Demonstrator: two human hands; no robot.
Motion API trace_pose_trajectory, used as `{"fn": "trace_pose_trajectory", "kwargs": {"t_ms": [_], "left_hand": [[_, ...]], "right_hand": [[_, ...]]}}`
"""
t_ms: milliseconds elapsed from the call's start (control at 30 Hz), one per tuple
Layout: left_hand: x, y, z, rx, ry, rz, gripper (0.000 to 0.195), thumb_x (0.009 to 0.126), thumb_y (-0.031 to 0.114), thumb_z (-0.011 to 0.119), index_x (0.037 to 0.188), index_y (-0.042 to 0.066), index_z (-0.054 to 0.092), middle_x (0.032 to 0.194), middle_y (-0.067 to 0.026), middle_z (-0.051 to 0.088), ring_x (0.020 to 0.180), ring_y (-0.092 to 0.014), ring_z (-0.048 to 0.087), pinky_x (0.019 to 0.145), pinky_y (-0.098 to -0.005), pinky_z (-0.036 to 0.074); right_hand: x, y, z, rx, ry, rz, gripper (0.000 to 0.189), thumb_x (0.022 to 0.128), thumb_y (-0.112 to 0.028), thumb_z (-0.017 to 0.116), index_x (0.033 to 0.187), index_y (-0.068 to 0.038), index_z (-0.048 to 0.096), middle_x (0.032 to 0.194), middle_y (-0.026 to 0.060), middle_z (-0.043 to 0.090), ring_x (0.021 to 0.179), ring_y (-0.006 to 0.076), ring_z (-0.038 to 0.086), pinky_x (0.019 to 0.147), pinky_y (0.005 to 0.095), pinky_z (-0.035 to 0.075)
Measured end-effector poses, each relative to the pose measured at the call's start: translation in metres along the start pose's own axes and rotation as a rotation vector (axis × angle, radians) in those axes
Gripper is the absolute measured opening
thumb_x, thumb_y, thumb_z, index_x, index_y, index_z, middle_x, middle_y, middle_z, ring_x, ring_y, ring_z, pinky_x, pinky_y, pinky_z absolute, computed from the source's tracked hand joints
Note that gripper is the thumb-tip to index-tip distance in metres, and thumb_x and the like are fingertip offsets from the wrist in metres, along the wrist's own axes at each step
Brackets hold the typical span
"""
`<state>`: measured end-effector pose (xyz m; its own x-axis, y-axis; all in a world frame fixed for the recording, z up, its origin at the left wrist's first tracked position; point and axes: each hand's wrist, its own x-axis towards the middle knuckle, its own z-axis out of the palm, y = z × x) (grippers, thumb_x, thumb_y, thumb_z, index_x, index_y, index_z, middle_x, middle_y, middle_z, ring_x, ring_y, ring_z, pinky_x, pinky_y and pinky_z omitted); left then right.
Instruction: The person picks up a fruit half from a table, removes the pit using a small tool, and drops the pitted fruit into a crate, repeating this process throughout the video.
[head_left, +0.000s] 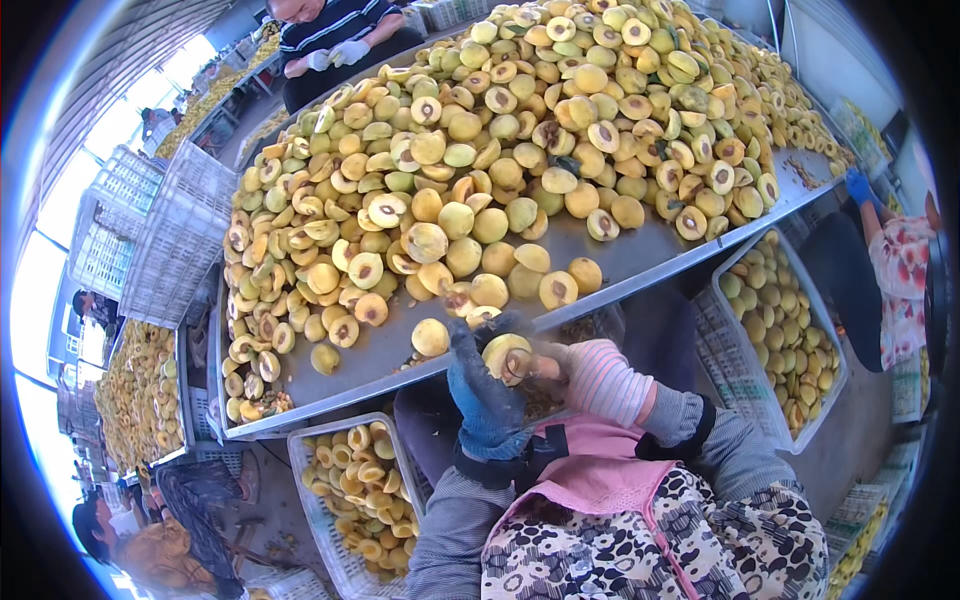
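My left hand (487, 397), in a blue and dark work glove, grips a halved yellow stone fruit (507, 357) near the front edge of a metal table (315, 382). The cut face is turned towards my right hand (604, 379), which wears a striped knit glove with bare fingertips. Those fingertips are closed at the cut face; a small ring-shaped metal thing shows there, too blurred to name, so the right hand's hold is unclear. A large heap of halved fruit (465, 217), many with brown stones inside, covers much of the table. One fruit (430, 337) lies just beyond my left hand.
A white plastic crate of fruit halves (296, 450) stands below the table at left, another crate (832, 390) at right. Stacked empty crates (180, 232) rise at left. A co-worker (337, 45) sits across the table; others sit at the right (900, 277) and lower left (165, 547).
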<state>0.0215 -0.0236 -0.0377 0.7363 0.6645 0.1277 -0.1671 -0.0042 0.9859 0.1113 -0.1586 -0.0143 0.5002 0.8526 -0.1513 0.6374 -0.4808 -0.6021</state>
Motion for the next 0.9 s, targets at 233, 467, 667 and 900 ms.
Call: {"fn": "trace_pose_trajectory", "kwargs": {"t_ms": [233, 467, 667, 900], "left_hand": [[-0.003, 0.02, 0.016, 0.059, 0.019, 0.025, 0.039, 0.107, 0.027, 0.035, 0.119, -0.005, 0.054, 0.1, -0.0133, 0.067, 0.089, -0.021, 0.065, 0.084, -0.0327, 0.053], [-0.006, 0.008, 0.015, 0.026, 0.085, 0.042, 0.039, 0.099, 0.028, 0.05, 0.12, -0.004, 0.053, 0.104, -0.0137, 0.067, 0.092, -0.022, 0.065, 0.084, -0.0328, 0.053], [-0.008, 0.013, 0.009, 0.208, 0.007, 0.187, 0.032, 0.098, 0.02, 0.05, 0.12, -0.002, 0.055, 0.093, -0.0126, 0.071, 0.078, -0.025, 0.068, 0.075, -0.0343, 0.054], [0.006, 0.028, 0.017, -0.157, -0.074, -0.26, 0.026, 0.099, 0.025, 0.061, 0.091, 0.001, 0.07, 0.072, 0.0029, 0.06, 0.062, -0.005, 0.054, 0.053, -0.0222, 0.042]], "right_hand": [[0.002, -0.002, -0.012, -0.03, 0.006, 0.034, 0.045, 0.088, -0.026, 0.06, 0.132, -0.017, 0.055, 0.088, 0.0146, 0.07, 0.081, 0.0354, 0.068, 0.07, 0.0453, 0.053], [0.005, 0.009, 0.011, -0.055, 0.039, 0.004, 0.039, 0.091, -0.029, 0.058, 0.129, -0.017, 0.057, 0.089, 0.0156, 0.07, 0.083, 0.0359, 0.067, 0.071, 0.0459, 0.052], [-0.005, 0.0, 0.003, 0.088, -0.015, -0.038, 0.028, 0.096, -0.032, 0.054, 0.108, -0.011, 0.068, 0.084, 0.0187, 0.068, 0.083, 0.0373, 0.066, 0.072, 0.0438, 0.051], [-0.005, -0.003, -0.009, -0.009, -0.165, 0.061, 0.021, 0.091, -0.024, 0.066, 0.101, -0.005, 0.069, 0.077, 0.0118, 0.069, 0.075, 0.0198, 0.066, 0.07, 0.0353, 0.051]]}}
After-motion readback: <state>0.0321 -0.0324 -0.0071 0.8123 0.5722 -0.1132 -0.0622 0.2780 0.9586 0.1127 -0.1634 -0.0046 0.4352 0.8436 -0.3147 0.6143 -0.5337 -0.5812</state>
